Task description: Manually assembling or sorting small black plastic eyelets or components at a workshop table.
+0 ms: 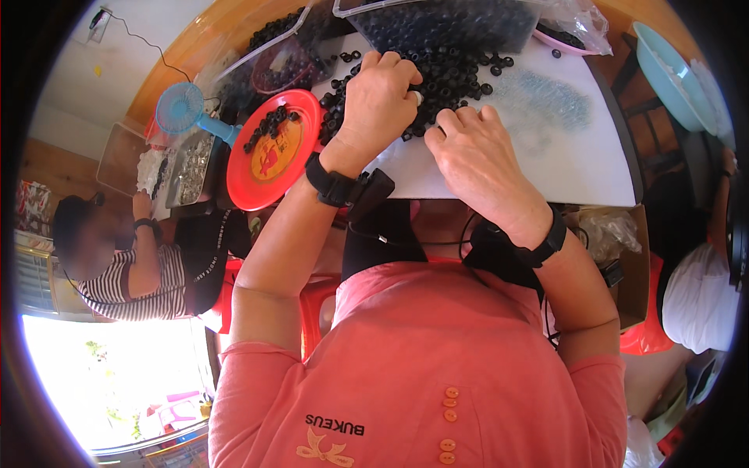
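Observation:
A heap of small black ring-shaped pieces (437, 74) lies on the white tabletop (577, 160). My left hand (378, 105) is at the heap's left side, fingers bent and drawn together. A ring shows on one of its fingers. Close to the heap's near edge, my right hand (482, 152) has its fingers curled down toward the table. The backs of both hands hide the fingertips and whatever they may hold. To the right of the heap is a patch of tiny clear bits (550, 97). A red plate (243, 175) left of my left hand carries more black pieces.
At the far side stands a clear plastic bin (476, 27) full of black pieces. A blue fan (181, 109) is beyond the red plate. Another person (144, 269) sits at the left. On the right are a light-blue basin (663, 74) and a cardboard box (636, 292).

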`<state>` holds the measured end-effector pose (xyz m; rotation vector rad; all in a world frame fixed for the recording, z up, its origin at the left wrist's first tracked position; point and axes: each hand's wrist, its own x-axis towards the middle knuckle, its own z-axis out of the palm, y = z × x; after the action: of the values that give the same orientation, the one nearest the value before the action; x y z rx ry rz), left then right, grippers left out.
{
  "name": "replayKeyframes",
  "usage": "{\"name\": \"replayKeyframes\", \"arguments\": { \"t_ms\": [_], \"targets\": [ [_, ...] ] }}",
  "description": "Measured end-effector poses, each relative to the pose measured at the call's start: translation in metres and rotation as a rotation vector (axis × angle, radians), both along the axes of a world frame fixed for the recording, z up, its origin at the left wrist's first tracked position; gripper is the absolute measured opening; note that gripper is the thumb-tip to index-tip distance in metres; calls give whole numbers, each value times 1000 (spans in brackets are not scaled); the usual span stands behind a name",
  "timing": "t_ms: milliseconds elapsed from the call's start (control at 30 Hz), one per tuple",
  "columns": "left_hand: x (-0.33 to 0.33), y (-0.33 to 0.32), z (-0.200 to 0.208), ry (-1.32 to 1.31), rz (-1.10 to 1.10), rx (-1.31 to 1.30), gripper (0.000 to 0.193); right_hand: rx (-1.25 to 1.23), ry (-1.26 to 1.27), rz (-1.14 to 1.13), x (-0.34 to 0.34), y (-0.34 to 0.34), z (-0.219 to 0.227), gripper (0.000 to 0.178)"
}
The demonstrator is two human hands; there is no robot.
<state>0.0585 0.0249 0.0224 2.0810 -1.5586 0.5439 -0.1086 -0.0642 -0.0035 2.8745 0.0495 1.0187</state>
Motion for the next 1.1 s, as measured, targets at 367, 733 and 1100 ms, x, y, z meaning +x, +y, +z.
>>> {"name": "replayKeyframes", "arguments": {
  "t_ms": [367,733,1100],
  "targets": [
    [-43,54,-17,91,-142,-171,20,-12,-28,45,-1,0,-9,5],
    [-44,55,-24,112,-60,-220,16,42,38,-33,-17,-6,-3,12],
    [-43,20,-19,-109,-79,-70,19,162,-7,-63,-28,-15,-8,14]
  ]
}}
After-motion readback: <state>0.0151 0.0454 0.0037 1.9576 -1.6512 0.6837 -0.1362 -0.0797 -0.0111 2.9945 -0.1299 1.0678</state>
